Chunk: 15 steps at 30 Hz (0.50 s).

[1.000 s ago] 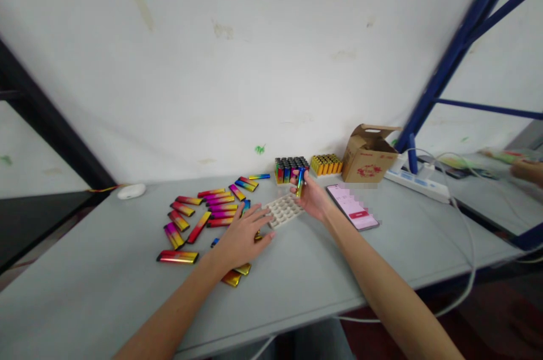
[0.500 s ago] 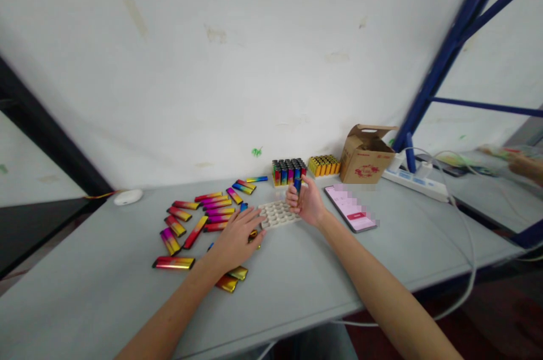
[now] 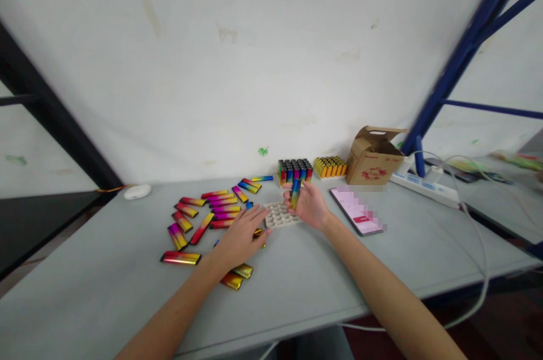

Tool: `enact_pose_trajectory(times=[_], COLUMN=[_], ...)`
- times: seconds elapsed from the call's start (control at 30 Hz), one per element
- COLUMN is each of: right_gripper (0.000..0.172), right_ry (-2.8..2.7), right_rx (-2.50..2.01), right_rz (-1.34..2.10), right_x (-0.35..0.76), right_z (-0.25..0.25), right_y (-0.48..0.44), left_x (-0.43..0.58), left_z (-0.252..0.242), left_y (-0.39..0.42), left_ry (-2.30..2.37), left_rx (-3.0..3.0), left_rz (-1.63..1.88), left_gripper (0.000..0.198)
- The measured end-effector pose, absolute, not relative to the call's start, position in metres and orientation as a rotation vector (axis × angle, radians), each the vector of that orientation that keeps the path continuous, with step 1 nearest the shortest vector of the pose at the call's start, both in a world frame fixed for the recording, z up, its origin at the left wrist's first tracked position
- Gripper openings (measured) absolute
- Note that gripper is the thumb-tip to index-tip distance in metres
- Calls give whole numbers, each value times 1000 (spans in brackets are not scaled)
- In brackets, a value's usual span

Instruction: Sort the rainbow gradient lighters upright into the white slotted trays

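Observation:
My right hand [image 3: 313, 206] holds a shiny blue-and-yellow lighter [image 3: 295, 193] upright between thumb and fingers, above the right side of a white tray [image 3: 278, 216] with rows of hollows. Flat over the table lies my left hand [image 3: 241, 238], its fingers stretched out and the tips at the tray's left edge. Under and beside it are loose lighters in metallic red, purple, blue and yellow, among them a red-and-yellow lighter [image 3: 181, 258] at the left. The left palm partly hides several of them.
Behind the tray stand a block of upright multicoloured lighters [image 3: 295, 172] and a block of yellow ones [image 3: 330, 167]. To the right are an open cardboard box [image 3: 373, 159], a phone [image 3: 356, 211] and a white power strip [image 3: 426, 187] with cables. A white oval object [image 3: 137, 192] lies far left.
In my right hand the lighter has come into fuller view, its yellow lower part now showing as the fingers loosened around it. My left hand stays about where it was. The camera view shifted slightly.

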State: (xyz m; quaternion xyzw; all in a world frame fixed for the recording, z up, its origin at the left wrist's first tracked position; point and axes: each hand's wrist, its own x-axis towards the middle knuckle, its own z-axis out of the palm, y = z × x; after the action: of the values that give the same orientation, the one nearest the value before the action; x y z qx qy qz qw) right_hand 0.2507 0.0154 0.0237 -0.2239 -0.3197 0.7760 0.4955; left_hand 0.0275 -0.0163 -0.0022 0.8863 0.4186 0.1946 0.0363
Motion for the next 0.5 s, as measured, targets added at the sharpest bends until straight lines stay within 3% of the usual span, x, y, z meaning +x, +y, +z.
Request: enact_pose_trajectory(times=[0.1,0.33,0.5], right_gripper=[31,31,31], right_ry=[-752,-754,-853], right_rx=[-556,-626,-705], right_rz=[1883,1879,1804], right_x=[250,249,248], right_z=[24,22,21], right_y=[15,14,14], left_x=[25,12,11], left_z=[1,3,2], left_y=[-15,-1,0], left_ry=[1348,1533,1658], left_rx=[2689,2674,2591], left_rz=[714,898,919], left_gripper=[49,34,47])
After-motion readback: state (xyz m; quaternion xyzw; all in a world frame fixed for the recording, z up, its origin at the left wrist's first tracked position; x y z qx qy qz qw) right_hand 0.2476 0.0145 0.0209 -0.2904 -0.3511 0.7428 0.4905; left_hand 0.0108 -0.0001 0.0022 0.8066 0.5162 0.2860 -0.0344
